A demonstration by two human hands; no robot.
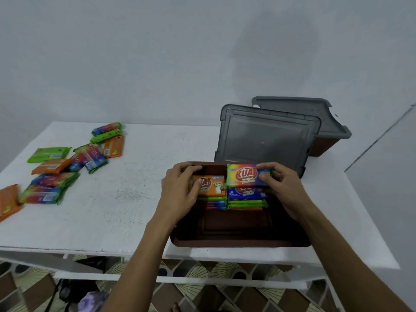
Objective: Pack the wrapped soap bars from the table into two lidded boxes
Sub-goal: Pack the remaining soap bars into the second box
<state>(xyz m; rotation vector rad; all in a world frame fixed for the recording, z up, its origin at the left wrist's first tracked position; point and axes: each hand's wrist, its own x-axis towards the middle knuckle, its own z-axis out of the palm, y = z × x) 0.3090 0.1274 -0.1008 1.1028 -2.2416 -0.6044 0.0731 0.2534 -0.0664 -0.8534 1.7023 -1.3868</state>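
Mid-fill here: our right hand [278,183] grips a rainbow soap bar [246,175] over the right stack in the brown box [238,240], left hand [180,188] clamps an orange bar [211,186]. Next we seat both, then grab loose bars [67,163] off the desk [126,194].

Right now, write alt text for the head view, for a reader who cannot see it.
Two bare hands set wrapped soap bars into an open brown box on a white table: the left hand on an orange bar, the right hand on a rainbow bar. More loose bars lie at left; a grey lid leans behind.
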